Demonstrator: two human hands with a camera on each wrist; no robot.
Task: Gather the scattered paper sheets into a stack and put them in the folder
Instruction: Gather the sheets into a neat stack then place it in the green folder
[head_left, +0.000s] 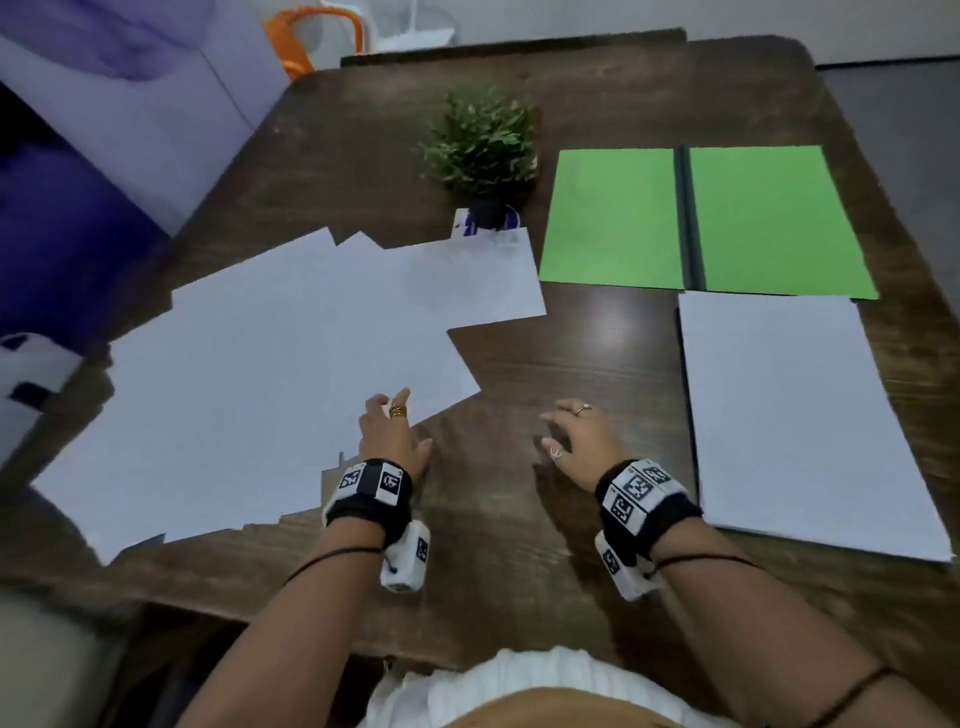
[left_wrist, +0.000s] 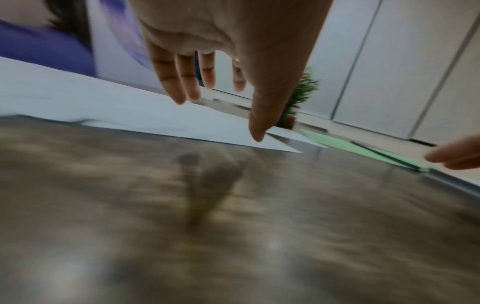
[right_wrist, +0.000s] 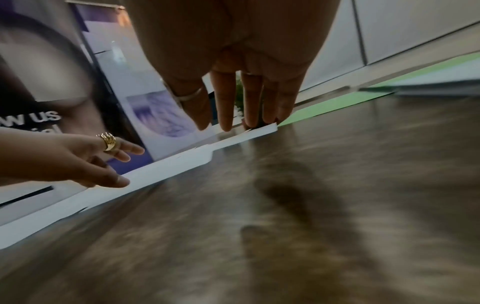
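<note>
Several white paper sheets (head_left: 270, 364) lie fanned and overlapping across the left half of the dark wooden table (head_left: 545, 364). A neat white stack (head_left: 795, 415) lies at the right, just below the open green folder (head_left: 701, 218). My left hand (head_left: 389, 431) hovers over the near right corner of the scattered sheets (left_wrist: 130, 115), fingers straight and spread, holding nothing. My right hand (head_left: 576, 436) hangs above bare table between the sheets and the stack, fingers relaxed and empty. In the right wrist view the sheets' edge (right_wrist: 168, 166) and the folder (right_wrist: 337, 102) lie ahead.
A small potted plant (head_left: 480, 150) stands at the back between the sheets and the folder. A purple banner (head_left: 104, 130) stands off the table's left side. The table's near edge (head_left: 311, 613) runs just before my body.
</note>
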